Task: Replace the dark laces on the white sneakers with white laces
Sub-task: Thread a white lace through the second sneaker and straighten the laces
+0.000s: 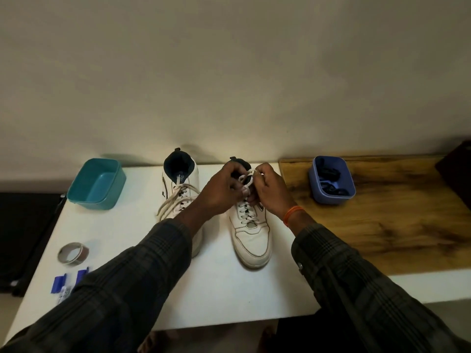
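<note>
Two white sneakers are standing side by side on the white bench (224, 296), toes pointing toward the near edge. The right sneaker (251, 238) is carrying a white lace (246, 212) threaded through its eyelets. Both hands are working at the top of its lacing. The left hand (224, 189) is pinching the lace ends with curled fingers, and the right hand (270, 189) is likewise pinching a loop of the same lace; both grips are closed on the lace, the two hands nearly touching. An orange band (293, 215) is sitting on the right wrist.

The left sneaker (182, 189) is standing just left of the hands, partly hidden by the left forearm. Its white lace (175, 202) is lying loose and untied, ends trailing over its left side.

A teal tub (98, 186) is sitting at the far left of the bench. A blue tub (331, 182) is sitting at the far right on a wooden surface (382, 220), with dark laces (328, 174) lying inside it. A roll of tape (74, 253) is lying near the left edge, with small blue pieces (61, 282) nearer still; what these are cannot be told.
</note>
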